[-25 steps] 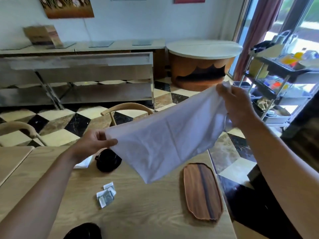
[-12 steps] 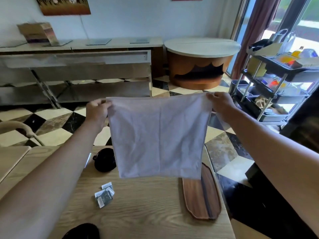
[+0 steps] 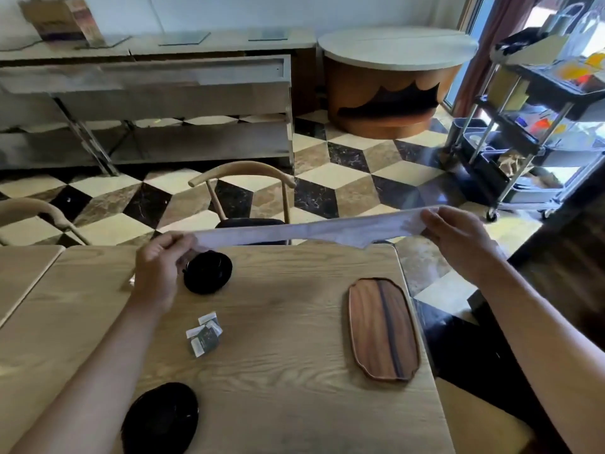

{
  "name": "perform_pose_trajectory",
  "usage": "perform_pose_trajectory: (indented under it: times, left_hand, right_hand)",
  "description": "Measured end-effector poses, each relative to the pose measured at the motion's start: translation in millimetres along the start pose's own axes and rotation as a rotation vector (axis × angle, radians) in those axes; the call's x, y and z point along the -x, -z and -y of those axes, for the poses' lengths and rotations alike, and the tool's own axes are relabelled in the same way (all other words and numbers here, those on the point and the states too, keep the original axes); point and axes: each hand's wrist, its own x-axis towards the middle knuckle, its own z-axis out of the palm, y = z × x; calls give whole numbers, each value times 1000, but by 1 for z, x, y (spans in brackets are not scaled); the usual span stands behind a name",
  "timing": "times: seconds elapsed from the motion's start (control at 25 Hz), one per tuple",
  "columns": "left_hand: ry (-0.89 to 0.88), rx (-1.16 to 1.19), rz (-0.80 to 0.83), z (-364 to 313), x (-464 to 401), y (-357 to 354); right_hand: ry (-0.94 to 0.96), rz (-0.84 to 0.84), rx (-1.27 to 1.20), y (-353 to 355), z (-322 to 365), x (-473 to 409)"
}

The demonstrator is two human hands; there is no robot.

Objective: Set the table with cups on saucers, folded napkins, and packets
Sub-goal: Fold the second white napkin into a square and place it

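Observation:
A white cloth napkin [image 3: 314,229] is stretched nearly flat and edge-on above the far edge of the wooden table [image 3: 278,371]. My left hand [image 3: 160,270] grips its left end and my right hand [image 3: 458,240] grips its right end. Just right of my left hand, a black cup on a black saucer [image 3: 209,273] stands on the table. A second black cup and saucer [image 3: 160,417] sits at the near edge by my left forearm. A few small packets [image 3: 204,335] lie in the middle of the table.
A long wooden tray [image 3: 383,329] lies along the table's right side. A wooden chair [image 3: 242,175] stands behind the far edge, another chair [image 3: 29,211] at far left. A metal trolley [image 3: 530,126] with supplies stands at right. A second table [image 3: 19,273] adjoins on the left.
The napkin hung down as a full square between my raised hands; both hands have since lowered toward the table and the cloth now lies nearly horizontal, seen edge-on.

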Motion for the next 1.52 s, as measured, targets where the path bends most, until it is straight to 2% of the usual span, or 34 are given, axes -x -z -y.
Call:
perform_pose_trajectory:
  times: [0.16,0.28,0.4,0.56,0.72,0.96,1.24,1.52]
  left_hand:
    - [264,-129,21,109,106,30]
    - [395,-247,1,155,176,43]
    - [391,-391,-13,175,216,45]
    - [417,-452,-77,182,232,36]
    - [457,-512,-164,179,213,19]
    - [426,-527,-251,211,128,-6]
    - [399,-653,-128,279,39,-2]
    - [363,-749,-109,289,11,-1]
  right_hand:
    - [-200,100,292,17,-88,88]
    - [-350,250,408,22,-142,151]
    - [-460,302,480,20,-178,195]
    - [-465,207,494,12,-197,213]
    - [-499,103,512,-6,-206,185]
    - [-472,-86,501,-30,-241,111]
    - [-434,-246,621,-40,-290,46]
    - [-467,-301,670,-48,-309,21]
